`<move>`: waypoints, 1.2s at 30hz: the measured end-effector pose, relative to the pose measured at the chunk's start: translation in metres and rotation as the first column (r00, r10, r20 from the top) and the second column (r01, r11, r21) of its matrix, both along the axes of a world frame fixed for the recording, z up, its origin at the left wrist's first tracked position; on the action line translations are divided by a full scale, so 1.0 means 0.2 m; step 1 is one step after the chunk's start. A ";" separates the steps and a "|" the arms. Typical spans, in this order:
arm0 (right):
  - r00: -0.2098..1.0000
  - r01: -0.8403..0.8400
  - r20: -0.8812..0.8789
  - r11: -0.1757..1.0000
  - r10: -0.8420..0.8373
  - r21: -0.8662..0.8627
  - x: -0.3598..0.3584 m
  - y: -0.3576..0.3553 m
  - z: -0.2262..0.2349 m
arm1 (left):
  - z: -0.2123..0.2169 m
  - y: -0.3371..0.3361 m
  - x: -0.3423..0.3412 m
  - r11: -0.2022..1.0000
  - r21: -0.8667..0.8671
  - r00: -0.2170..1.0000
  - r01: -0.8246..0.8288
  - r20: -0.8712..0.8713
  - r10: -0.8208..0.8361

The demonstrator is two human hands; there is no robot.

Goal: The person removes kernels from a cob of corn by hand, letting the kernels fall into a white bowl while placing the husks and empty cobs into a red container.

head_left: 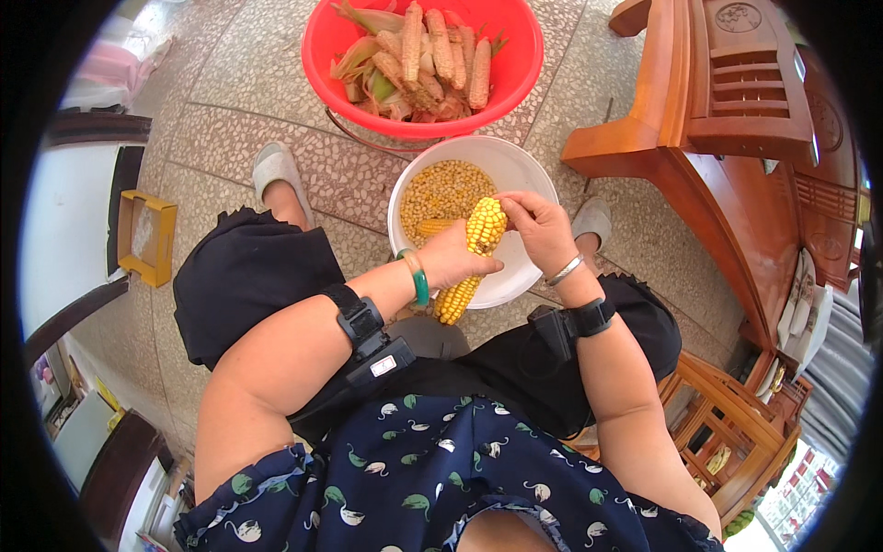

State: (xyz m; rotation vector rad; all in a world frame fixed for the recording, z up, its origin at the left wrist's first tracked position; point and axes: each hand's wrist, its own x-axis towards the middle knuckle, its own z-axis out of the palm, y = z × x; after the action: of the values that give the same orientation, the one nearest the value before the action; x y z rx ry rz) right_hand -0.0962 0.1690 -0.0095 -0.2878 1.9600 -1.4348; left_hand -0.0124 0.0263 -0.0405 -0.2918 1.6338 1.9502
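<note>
1. The cob (474,258) is held tilted over the near edge of the white bowl (515,170), its top toward the bowl's middle and its lower end poking out past the rim toward the lap.
2. The cob's middle is hidden under the left hand (455,260), so how many kernels remain there cannot be made out.
3. The left hand is wrapped around the cob's middle, fingers closed on it; a green bangle (418,276) sits on that wrist.
4. The right hand (541,228) pinches the cob's top end, fingertips pressed against the kernels; the thumb is hard to see.
5. Loose kernels (444,189) lie in the bowl, with another cob partly buried among them.
6. Just beyond the bowl stands a red basin (322,41) of stripped cobs and husks, its far rim cut off.
7. Wooden furniture (727,120) stands to the right on the speckled floor.
</note>
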 end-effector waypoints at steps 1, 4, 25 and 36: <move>0.999 0.045 -0.028 0.999 -0.044 0.017 0.01 -0.01 0.00 | 0.01 0.00 0.00 1.000 0.000 1.000 0.000 0.001 0.000; 0.987 0.162 0.013 0.987 -0.162 0.003 0.05 -0.02 -0.06 | 0.04 0.02 0.02 0.993 -0.116 0.996 -0.015 0.088 0.025; 0.978 0.160 0.133 0.987 -0.158 -0.007 0.12 -0.04 -0.13 | 0.14 0.04 -0.01 0.918 -0.396 0.997 0.006 0.068 0.023; 0.956 0.172 -0.288 0.893 -0.050 0.415 0.13 -0.08 -0.08 | 0.03 0.08 0.03 0.915 -0.404 1.000 0.019 0.025 -0.010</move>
State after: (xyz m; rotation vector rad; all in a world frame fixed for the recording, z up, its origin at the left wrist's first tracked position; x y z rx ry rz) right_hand -0.0711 0.1527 -0.0245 -0.1718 2.4960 -1.0173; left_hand -0.0054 0.0415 -0.0344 -0.4569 2.0118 1.5748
